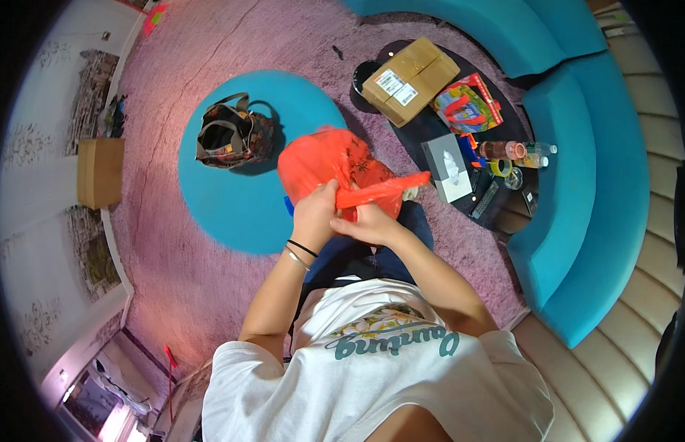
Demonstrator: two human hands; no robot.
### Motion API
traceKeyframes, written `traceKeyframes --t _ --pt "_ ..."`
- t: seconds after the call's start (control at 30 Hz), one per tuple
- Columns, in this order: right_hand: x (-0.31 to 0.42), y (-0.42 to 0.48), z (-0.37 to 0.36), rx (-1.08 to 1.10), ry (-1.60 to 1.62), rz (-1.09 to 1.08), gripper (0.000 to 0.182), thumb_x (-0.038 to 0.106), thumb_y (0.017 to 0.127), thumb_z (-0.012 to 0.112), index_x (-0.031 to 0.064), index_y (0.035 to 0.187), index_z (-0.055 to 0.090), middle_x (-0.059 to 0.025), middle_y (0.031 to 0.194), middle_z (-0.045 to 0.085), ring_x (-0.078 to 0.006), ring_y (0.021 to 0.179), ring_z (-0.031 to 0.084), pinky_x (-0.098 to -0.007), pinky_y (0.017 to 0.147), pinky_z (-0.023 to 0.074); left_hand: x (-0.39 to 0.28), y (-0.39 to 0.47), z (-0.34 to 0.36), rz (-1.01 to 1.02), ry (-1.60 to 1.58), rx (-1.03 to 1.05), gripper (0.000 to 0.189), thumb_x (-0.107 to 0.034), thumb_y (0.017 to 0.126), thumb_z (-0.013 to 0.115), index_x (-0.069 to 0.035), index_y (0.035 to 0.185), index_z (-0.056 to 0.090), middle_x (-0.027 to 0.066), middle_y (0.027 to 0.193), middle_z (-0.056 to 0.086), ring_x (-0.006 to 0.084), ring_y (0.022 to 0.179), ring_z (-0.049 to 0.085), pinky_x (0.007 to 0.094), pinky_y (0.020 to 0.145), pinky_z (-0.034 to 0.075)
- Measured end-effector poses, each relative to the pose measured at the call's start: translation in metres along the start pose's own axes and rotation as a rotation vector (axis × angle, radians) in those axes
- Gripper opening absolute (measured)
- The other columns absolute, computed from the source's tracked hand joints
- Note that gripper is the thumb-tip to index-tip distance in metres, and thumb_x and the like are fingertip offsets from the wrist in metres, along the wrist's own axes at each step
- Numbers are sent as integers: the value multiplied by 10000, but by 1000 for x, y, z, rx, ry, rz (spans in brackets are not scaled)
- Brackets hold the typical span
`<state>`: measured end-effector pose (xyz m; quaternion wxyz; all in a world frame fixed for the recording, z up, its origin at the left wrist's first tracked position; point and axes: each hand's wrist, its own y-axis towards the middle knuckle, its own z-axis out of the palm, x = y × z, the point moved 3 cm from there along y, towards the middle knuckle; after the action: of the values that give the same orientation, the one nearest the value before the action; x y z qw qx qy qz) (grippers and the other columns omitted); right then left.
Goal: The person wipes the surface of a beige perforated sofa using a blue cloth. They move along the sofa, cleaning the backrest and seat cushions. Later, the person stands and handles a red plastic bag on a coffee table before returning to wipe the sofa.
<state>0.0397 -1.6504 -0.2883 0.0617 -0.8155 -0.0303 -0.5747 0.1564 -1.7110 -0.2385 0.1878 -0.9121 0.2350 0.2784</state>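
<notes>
A full red plastic bag (314, 160) rests in front of me at the edge of the round blue ottoman (232, 221), above my lap. Dark shapes show through its right side. My left hand (314, 207) grips the gathered plastic near the bag's top. Close beside it, my right hand (367, 221) holds the same gathered part, and a twisted red end sticks out to the right. Something blue shows at the bag's left edge, and something pale at its right. A patterned tote bag (259, 138) with grey handles stands on the ottoman, its top open.
On the dark oval table (425, 149) to the right are a cardboard box (431, 72), a colourful bag (464, 108), a tissue box (439, 160), several bottles (500, 150), tape and a remote (486, 200). A curved blue sofa (613, 182) lies beyond. Another carton (102, 171) stands by the left wall.
</notes>
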Motion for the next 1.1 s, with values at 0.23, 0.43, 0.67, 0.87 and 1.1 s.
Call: traceKeyframes --t 0.23,0.43,0.67,0.87,1.1 --pt "5 -47 -14 -226 378 573 429 344 991 425 -26 1156 566 -109 1043 637 -200 950 606 -326 831 469 -26 -46 21 198 -92 -6 266 -133 676 678 -57 914 587 140 837 574 335 779 586 415 673 482" --pt "-15 -136 -23 40 876 578 287 244 970 492 20 1090 625 5 881 605 -76 766 530 -230 672 445 -24 -99 55 180 -445 -296 263 -140 620 722 -72 852 616 157 1156 517 358 1110 464 445 959 366" --pt "44 -195 -42 86 -183 -10 133 17 746 667 62 871 677 -74 811 581 -228 738 586 -313 683 453 -38 -140 118 192 -772 120 141 -78 704 588 -21 825 542 111 832 612 261 817 591 370 881 420" --pt "52 -256 -24 -424 -596 -239 301 -3 685 693 78 960 605 -90 834 597 -272 755 594 -380 662 455 -91 -173 132 -74 -624 435 576 -445 974 404 48 742 592 197 623 563 279 600 552 384 610 424" --pt "50 -304 15 -401 -430 -247 222 36 712 674 75 892 551 -122 940 597 -317 837 586 -420 790 484 -97 -219 148 -251 -1286 420 376 -311 997 425 10 1007 620 97 941 649 155 861 585 285 774 446"
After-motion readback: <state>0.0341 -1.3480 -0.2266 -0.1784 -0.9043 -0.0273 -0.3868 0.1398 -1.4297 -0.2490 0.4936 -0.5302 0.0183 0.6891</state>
